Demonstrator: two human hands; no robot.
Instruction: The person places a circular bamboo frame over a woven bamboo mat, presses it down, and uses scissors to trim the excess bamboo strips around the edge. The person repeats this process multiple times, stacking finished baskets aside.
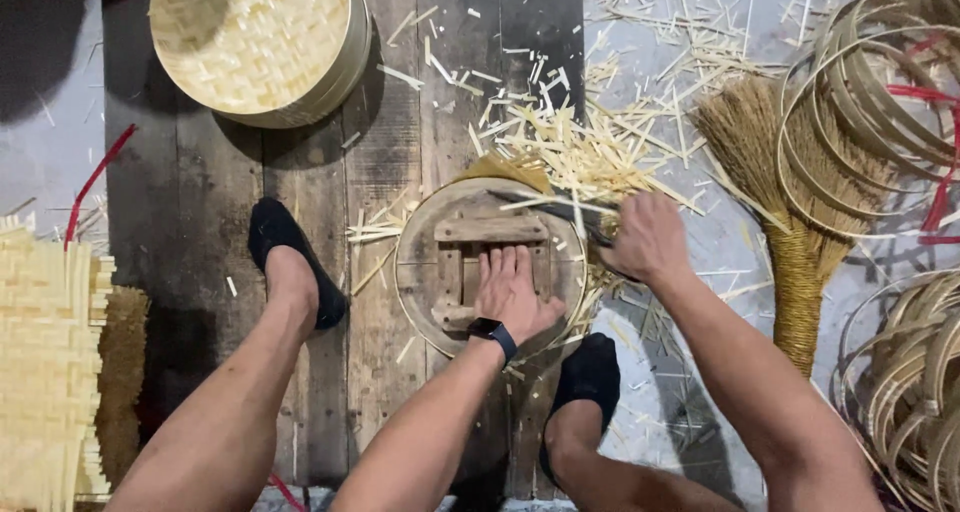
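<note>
While my left hand (512, 294) lies flat on the round bamboo frame (410, 272), fingers straight and close together over its wooden crosspieces, my right hand (648, 237) is curled in a fist around the handle of a dark blade (545, 208). The blade lies across the frame's far rim, toward the right. The frame sits on the dark wooden board (200, 202) between my 2 feet, both in black slip-on shoes.

Trimming looks well under way, judging by the heap of pale bamboo offcuts (590, 142) piled just beyond the rim and scattered over the floor. A few slivers poke out at the frame's left edge, so I judge the rim is not yet clean all around.

1 finished woven lid (255, 42) rests at the board's far end. Coiled bamboo hoops (880, 102) and a straw broom (785, 212) lie to my right, stacked strips (45, 362) to my left.
</note>
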